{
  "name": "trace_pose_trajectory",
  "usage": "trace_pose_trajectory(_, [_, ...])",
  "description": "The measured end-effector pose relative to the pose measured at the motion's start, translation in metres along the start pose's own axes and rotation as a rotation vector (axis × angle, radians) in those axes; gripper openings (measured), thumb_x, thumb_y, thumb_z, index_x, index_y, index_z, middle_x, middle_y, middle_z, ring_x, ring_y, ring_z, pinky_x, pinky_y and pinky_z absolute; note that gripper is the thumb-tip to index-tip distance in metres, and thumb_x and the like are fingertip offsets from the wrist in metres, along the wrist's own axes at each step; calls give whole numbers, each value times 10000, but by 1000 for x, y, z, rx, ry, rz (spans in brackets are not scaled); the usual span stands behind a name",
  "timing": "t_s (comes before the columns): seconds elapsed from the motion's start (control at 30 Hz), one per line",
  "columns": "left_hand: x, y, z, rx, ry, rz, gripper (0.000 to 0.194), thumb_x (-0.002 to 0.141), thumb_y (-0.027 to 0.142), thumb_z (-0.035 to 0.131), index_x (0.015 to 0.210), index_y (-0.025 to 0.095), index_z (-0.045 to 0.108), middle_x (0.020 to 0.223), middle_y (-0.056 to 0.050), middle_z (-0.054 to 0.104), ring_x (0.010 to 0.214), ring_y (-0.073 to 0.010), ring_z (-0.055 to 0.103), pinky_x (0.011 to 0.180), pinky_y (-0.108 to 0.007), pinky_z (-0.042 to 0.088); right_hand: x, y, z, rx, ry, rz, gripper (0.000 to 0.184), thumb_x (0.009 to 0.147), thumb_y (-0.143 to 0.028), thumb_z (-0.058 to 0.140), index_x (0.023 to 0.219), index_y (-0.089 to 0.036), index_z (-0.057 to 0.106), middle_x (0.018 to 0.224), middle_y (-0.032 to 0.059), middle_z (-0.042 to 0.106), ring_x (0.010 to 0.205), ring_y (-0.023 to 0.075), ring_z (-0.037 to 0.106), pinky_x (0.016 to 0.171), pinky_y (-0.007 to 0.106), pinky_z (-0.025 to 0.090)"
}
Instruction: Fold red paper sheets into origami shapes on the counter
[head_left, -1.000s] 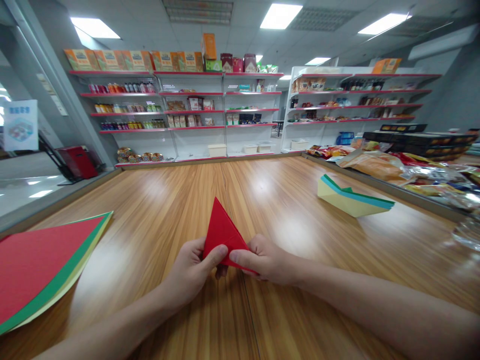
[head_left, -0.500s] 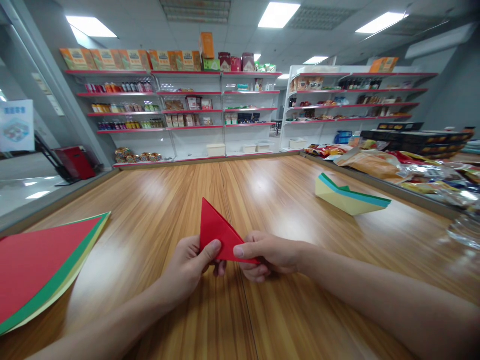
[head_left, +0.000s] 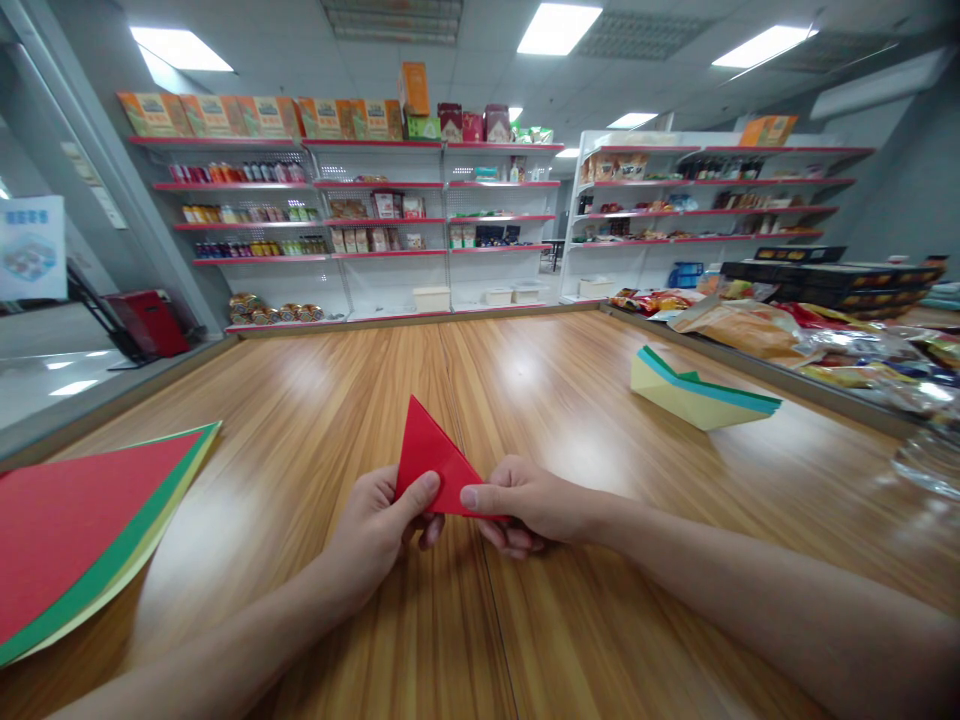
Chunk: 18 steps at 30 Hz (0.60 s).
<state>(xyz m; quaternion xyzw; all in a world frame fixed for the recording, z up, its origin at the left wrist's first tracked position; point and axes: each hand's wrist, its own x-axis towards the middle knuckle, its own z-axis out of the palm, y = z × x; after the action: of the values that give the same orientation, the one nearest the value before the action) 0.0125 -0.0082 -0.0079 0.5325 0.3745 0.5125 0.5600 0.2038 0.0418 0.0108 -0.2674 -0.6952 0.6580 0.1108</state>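
A red sheet of paper (head_left: 433, 452), folded into a triangle, is held up over the wooden table with its point away from me. My left hand (head_left: 390, 512) pinches its lower left side, thumb on the front face and fingers behind. At the lower right corner, my right hand (head_left: 523, 505) grips the paper the same way, its thumb along the bottom edge. The layers' inner folds are hidden from view. Farther off to the right stands a folded paper boat (head_left: 697, 395) in pale yellow, blue and green.
Red, green and pale yellow paper sheets (head_left: 90, 530) lie stacked at the table's left. Packaged snacks (head_left: 757, 330) and dark boxes (head_left: 832, 285) fill the right side beyond the table's raised edge. Stocked shelves (head_left: 382, 220) stand behind. A clear plastic object (head_left: 930, 460) sits at far right.
The red folded paper has shifted left and turned a little in my hands. My right thumb slid outward along its lower edge, then slightly back. The boat and sheets stay put.
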Motion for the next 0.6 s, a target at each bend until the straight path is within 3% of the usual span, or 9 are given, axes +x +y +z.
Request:
trace_pose_trajectory(0.27, [-2, -4, -2, 38, -37, -5, 347, 857, 403, 573, 651, 125, 554, 503, -1, 535, 433, -80, 424, 425, -206, 252, 0, -1, -1, -40, -83, -79, 537, 868, -542, 468, 536, -123, 518, 373, -50, 426, 340, 49, 400, 346, 163, 271])
trace_pose_trajectory(0.47, [-3, -1, -3, 17, -36, 19, 333, 840, 392, 595, 648, 123, 554, 514, -7, 531, 459, -94, 445, 451, -213, 299, -4, -5, -5, -76, -158, -52, 560, 882, -533, 449, 519, -114, 525, 366, -46, 430, 322, 36, 373, 356, 168, 271])
trace_pose_trajectory(0.6, [-4, 2, -2, 11, -25, -13, 343, 839, 404, 590, 644, 126, 543, 491, -3, 519, 432, -81, 404, 430, -209, 259, -4, -4, -5, -35, -168, -65, 519, 878, -488, 483, 510, -124, 502, 360, -60, 399, 332, 40, 377, 363, 169, 283])
